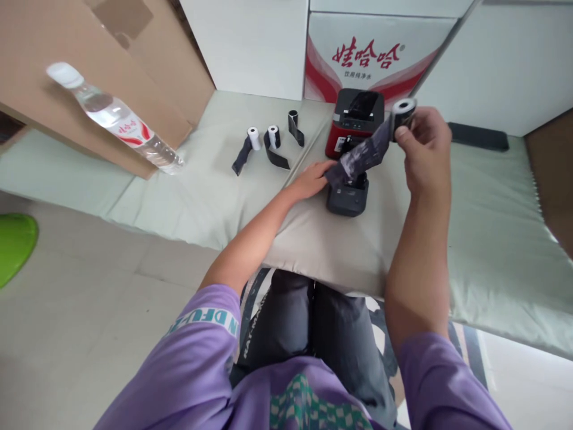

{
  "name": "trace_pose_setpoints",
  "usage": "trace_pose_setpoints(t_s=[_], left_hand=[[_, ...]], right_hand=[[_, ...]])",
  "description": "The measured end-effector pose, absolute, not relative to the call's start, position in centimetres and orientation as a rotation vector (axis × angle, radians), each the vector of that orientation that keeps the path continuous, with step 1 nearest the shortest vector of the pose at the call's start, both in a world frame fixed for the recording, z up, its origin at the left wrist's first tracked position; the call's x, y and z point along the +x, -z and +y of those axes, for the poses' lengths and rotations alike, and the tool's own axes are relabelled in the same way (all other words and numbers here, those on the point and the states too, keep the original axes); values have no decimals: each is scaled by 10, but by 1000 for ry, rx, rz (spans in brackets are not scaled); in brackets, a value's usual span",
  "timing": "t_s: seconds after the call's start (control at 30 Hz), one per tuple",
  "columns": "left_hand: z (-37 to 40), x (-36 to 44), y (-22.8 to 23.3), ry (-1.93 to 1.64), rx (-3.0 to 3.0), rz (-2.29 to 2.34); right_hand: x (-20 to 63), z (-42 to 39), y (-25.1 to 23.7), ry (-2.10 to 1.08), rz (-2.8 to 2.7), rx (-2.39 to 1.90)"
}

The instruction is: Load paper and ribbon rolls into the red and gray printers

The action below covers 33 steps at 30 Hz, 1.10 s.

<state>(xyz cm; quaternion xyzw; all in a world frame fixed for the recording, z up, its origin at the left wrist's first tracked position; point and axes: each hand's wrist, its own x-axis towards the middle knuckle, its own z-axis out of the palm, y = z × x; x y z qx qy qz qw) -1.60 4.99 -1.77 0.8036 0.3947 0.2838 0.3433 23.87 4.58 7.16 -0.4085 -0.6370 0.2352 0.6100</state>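
Water bottle (pixel 117 121) lay tilted against cardboard box (pixel 89 65); three paper rolls (pixel 271 140) sat on pale mat (pixel 188 179); red-printed carton (pixel 371 57) stood behind; green object (pixel 15 242) at left.

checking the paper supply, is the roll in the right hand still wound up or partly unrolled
Partly unrolled: a dark strip trails from the roll in the right hand down to the left hand.

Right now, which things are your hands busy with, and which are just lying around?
In use:
paper roll in right hand
dark strip held by left hand
small printer

Lying about:
red printer
three spare rolls
water bottle
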Motion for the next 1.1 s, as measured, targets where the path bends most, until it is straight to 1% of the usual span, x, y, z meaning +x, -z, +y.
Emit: trace_pose_setpoints(t_s=[0.1,0.23,0.3,0.4,0.5,0.6,0.77,1.1], left_hand=[[53,-14,20,-729,2109,1042],[55,-13,21,-706,2146,1020],[54,-12,19,-711,2178,1007],[51,-11,18,-746,2175,1000],[47,-10,16,-811,2083,1026],[44,-9,13,-821,2011,1033],[45,-7,11,-791,2049,1049],[50,-7,20,-867,1980,1053]], right_hand=[[212,52,-85,-559,-1401,-720],[161,62,-105,-620,-1290,-604],[135,67,-110,-571,-1317,-701],[100,71,-108,-455,-1586,-1067],[73,69,-91,-398,-1802,-1481],[59,66,-69,-334,-1810,-1697],[60,64,-53,-238,-1802,-1782],[57,75,-62,-255,-1762,-1704]])
